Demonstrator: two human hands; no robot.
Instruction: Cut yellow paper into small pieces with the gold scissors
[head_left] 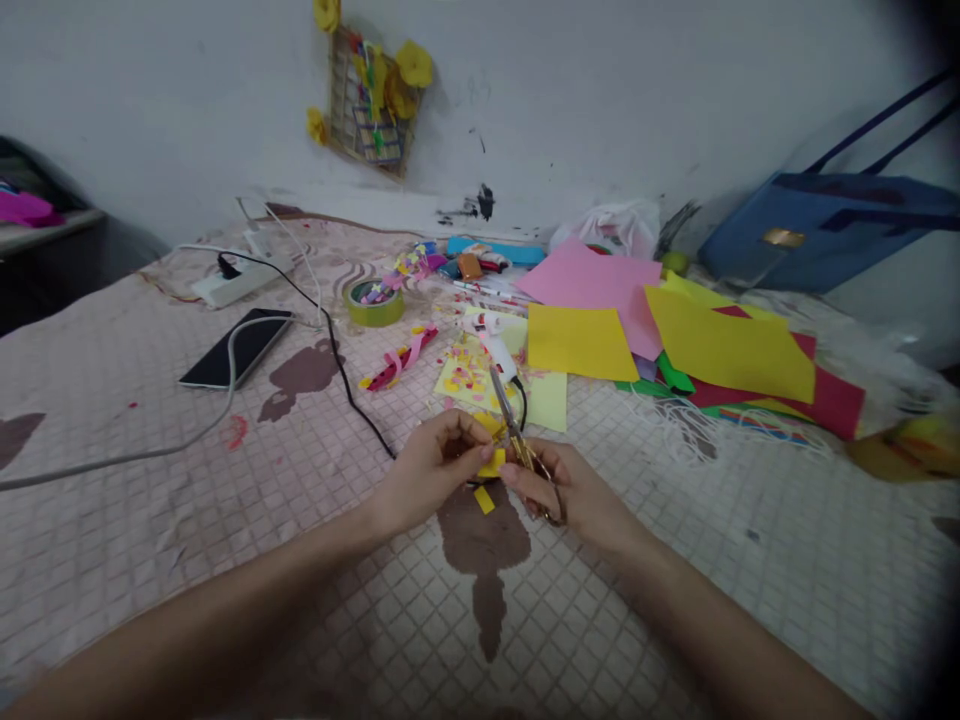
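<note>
Between thumb and fingers, my left hand (435, 465) pinches a small yellow piece (493, 463). My right hand (562, 490) is closed on gold-handled scissors (517, 430), whose blades point away from me and look nearly closed. The two hands are close together near the middle of the view. Just below them a small yellow strip (484, 500) lies on the patterned cloth (360, 620). Beyond the scissors, a white glue gun (497, 350) rests on pale yellow paper (551, 400) among yellow and pink scraps (469, 372).
Yellow sheets (577, 340) and a pink sheet (592, 280) lie to the right, near white strings (690, 430) and a blue bag (825, 230). On the left are a phone (236, 350), a power strip (238, 283), cables and a tape roll (373, 312).
</note>
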